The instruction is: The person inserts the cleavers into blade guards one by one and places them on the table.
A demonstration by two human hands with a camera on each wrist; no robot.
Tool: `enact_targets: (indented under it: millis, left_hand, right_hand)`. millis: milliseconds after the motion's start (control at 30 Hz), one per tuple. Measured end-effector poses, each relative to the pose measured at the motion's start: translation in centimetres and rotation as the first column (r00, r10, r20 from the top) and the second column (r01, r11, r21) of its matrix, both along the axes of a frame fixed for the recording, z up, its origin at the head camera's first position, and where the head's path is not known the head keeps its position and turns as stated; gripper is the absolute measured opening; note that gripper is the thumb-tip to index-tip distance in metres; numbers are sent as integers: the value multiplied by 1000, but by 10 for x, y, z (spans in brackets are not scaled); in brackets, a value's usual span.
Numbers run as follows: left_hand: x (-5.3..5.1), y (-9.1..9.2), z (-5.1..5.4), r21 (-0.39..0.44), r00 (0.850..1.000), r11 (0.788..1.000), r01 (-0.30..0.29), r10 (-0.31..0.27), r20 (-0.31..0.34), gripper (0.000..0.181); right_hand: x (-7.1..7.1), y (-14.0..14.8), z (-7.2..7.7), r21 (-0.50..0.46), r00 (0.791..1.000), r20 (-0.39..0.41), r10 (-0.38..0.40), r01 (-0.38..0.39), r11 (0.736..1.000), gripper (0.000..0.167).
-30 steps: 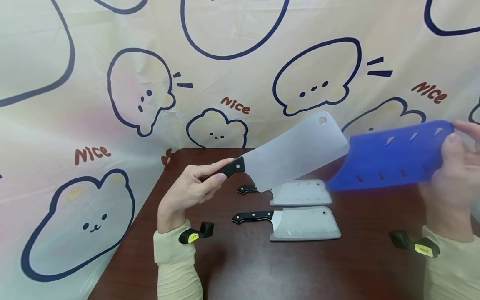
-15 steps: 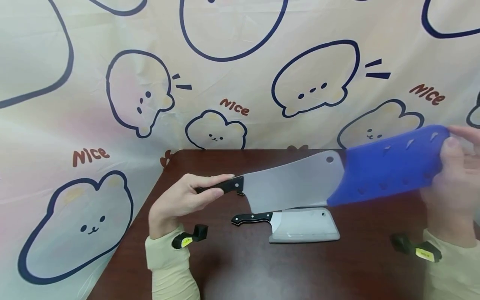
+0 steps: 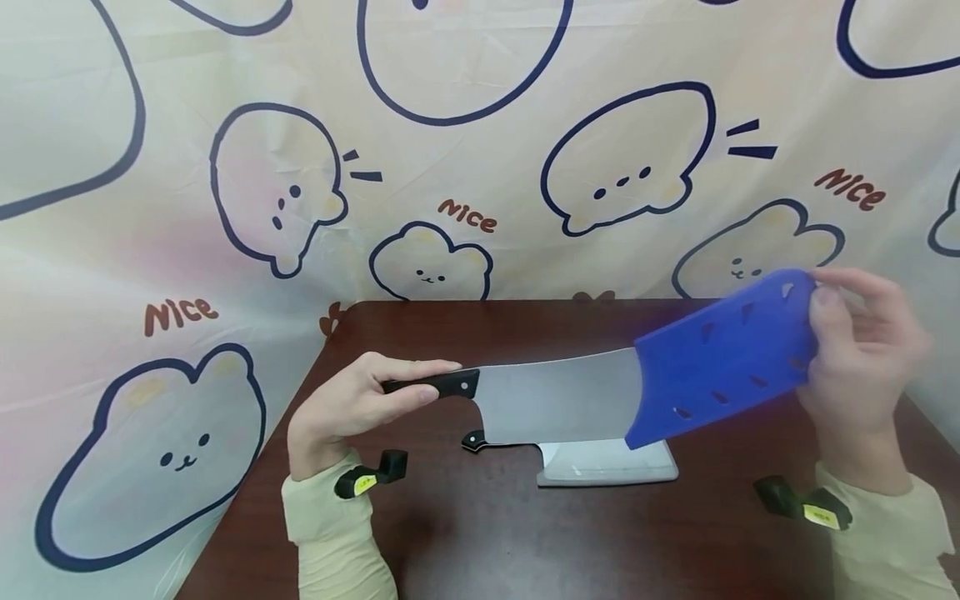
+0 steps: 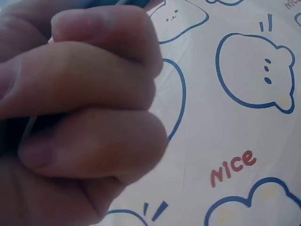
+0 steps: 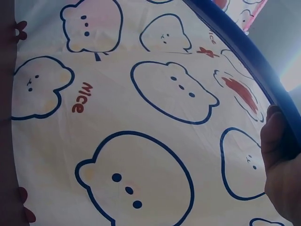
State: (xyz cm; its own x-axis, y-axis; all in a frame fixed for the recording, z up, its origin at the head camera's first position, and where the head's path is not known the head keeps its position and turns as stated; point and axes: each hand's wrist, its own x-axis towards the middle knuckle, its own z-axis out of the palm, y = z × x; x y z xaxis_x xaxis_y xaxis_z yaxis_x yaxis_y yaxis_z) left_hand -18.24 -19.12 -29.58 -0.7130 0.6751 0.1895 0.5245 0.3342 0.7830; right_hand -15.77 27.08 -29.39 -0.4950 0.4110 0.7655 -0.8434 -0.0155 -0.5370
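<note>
My left hand grips the black handle of a cleaver, its broad steel blade pointing right above the table. In the left wrist view curled fingers of the left hand wrap the dark handle. A blue slotted blade cover tilts up to the right over the blade's far end, hiding the tip and its hole; how far the blade sits inside I cannot tell. My right hand pinches the cover's outer end between thumb and fingers. The right wrist view catches the cover's edge beside the thumb.
Below the held blade, another cleaver in a pale, see-through cover lies on the dark brown table, partly hidden. A pale cloth with cartoon drawings hangs behind the table.
My left hand has lowered the cleaver and levelled it. The right hand has brought the blue cover leftward, and it now overlaps the blade's tip. The farther cleaver on the table has become hidden.
</note>
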Motion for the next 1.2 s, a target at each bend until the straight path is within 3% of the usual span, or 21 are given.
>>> enact_targets:
  millis: [67, 267, 367, 500, 767, 900, 1200]
  left_hand:
    - [-2, 1, 0, 14, 1000, 1000, -5, 5, -30, 36]
    - [-9, 15, 0, 65, 997, 998, 2, 3, -76, 37]
    - [-11, 20, -1, 67, 996, 998, -4, 10, -87, 37]
    - [-11, 23, -3, 69, 997, 998, -7, 13, -74, 36]
    - [-11, 40, -4, 67, 997, 998, -1, 7, -77, 36]
    - [-11, 50, -4, 69, 994, 998, 8, 0, -105, 36]
    - [-7, 68, -3, 81, 994, 996, 25, -16, -107, 39]
  right_hand:
    - [-1, -2, -1, -4, 1000, 2, 2, -2, 1000, 24]
    - [-9, -7, 1, -226, 1000, -15, 18, -21, 974, 24]
    - [-9, -7, 3, -263, 1000, -13, 8, -11, 965, 23]
    - [-6, -6, 4, -223, 1000, 17, -22, 25, 974, 22]
    - [-1, -18, -6, -29, 991, 86, -105, 108, 994, 26]
    - [1, -25, -8, -31, 989, 101, -110, 113, 993, 27]
    - [3, -45, -12, -70, 992, 124, -7, 16, 997, 26]
